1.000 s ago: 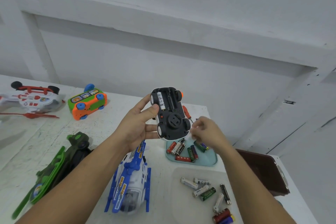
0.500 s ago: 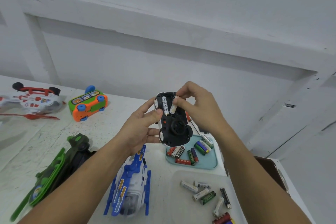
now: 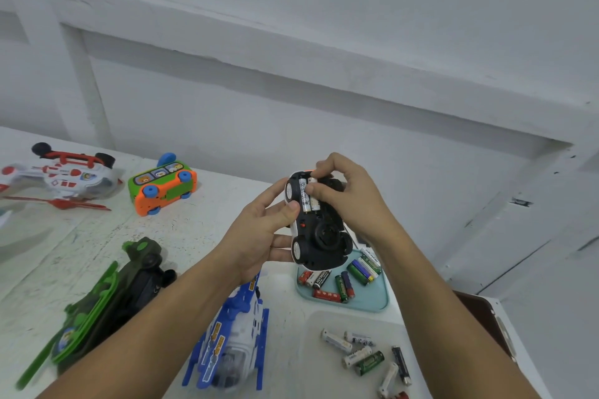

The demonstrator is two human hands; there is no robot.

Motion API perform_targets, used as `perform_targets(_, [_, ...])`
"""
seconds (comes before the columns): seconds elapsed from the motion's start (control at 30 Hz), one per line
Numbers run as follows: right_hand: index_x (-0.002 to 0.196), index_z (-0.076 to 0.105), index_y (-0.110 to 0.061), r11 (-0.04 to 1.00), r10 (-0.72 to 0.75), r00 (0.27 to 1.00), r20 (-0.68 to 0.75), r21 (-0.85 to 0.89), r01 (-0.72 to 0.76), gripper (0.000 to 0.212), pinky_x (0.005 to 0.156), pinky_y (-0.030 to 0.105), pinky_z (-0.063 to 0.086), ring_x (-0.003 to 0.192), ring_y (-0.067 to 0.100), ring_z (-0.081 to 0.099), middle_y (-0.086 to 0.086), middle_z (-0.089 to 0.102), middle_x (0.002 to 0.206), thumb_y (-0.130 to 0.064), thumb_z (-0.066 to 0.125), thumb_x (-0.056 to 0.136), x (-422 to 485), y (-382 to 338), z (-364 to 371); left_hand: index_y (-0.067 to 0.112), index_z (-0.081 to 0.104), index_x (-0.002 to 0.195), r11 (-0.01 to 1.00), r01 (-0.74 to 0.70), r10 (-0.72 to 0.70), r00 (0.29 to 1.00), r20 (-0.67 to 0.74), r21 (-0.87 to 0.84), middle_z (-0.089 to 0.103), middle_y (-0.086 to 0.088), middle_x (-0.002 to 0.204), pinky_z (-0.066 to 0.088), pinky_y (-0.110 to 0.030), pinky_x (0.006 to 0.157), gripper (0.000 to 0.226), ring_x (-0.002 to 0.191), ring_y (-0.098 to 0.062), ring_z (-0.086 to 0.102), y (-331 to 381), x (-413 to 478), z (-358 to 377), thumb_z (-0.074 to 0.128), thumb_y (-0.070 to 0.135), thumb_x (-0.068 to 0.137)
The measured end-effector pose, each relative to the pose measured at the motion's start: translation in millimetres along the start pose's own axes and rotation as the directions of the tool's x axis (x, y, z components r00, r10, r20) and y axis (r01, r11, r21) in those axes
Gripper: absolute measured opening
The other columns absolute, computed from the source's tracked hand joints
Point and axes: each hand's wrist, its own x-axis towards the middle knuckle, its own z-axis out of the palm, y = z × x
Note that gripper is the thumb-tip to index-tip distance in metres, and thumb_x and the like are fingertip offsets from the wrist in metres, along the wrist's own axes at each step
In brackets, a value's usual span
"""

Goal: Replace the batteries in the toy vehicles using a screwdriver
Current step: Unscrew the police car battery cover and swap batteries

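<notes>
Head: toy car (image 3: 319, 236) upturned, black underside, open bay; left fingers (image 3: 288, 208) grip it, right fingers (image 3: 311, 188) pinch battery (image 3: 314, 202).

Open tabletop strip (image 3: 197, 233) between orange bus (image 3: 162, 186) and green toy (image 3: 129, 282) — blue helicopter (image 3: 233, 343), teal tray (image 3: 372, 305), loose batteries (image 3: 366, 358) crowd the near side.

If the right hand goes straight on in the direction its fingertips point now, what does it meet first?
The right hand would first meet the white battery nearer to it, in the compartment of the upturned toy car, which the left hand holds. It seems to touch it, though depth is unclear.
</notes>
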Motion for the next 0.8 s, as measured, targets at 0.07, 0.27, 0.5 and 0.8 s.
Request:
perform_targets(0.07, [0.083, 0.06, -0.02, 0.998, 0.021, 1.0, 0.007, 0.051, -0.021, 0.017, 0.07, 0.051, 0.055, 0.072, 0.024, 0.059, 0.018, 0.064, 0.1, -0.012, 0.075, 0.082, 0, 1, 0, 0.036, 0.049, 0.138, 1.0, 0.001, -0.001, 1.0, 0.007, -0.003, 0.071, -0.004, 0.116, 0.061, -0.041, 0.061, 0.046, 0.081, -0.036, 0.073, -1, 0, 0, 0.058, 0.019, 0.096])
perform_targets(0.27, [0.089, 0.057, -0.017, 0.974, 0.057, 0.998, -0.011, 0.222, -0.053, 0.028, 0.066, 0.04, 0.054, 0.071, 0.021, 0.058, 0.02, 0.064, 0.099, -0.001, 0.077, 0.078, 4, 3, -1, 0.037, 0.048, 0.139, 1.0, -0.004, 0.004, 1.0, 0.019, 0.027, 0.072, -0.001, 0.114, 0.061, -0.04, 0.062, 0.049, 0.077, -0.034, 0.073, 0, 0, -2, 0.06, 0.022, 0.094])
perform_targets(0.5, [0.095, 0.058, -0.017, 0.736, 0.287, 0.952, 0.103, 0.613, -0.288, 0.005, 0.062, 0.031, 0.049, 0.072, 0.017, 0.06, 0.0, 0.071, 0.087, -0.022, 0.06, 0.095, 4, 12, -7, 0.038, 0.051, 0.136, 0.999, 0.017, -0.017, 1.0, 0.006, 0.044, 0.071, -0.006, 0.117, 0.061, -0.042, 0.067, 0.044, 0.08, -0.036, 0.07, 4, 1, -6, 0.058, 0.021, 0.096])
perform_targets(0.8, [0.072, 0.055, -0.018, 0.804, 0.425, 0.903, 0.063, -0.485, -0.344, 0.02, 0.054, 0.019, 0.035, 0.061, 0.007, 0.049, -0.007, 0.053, 0.069, -0.017, 0.059, 0.092, -23, 69, -5, 0.04, 0.054, 0.131, 1.0, 0.022, -0.023, 0.999, -0.049, -0.012, 0.071, -0.013, 0.115, 0.062, -0.044, 0.065, 0.04, 0.076, -0.039, 0.072, 8, 1, -16, 0.056, 0.019, 0.097])
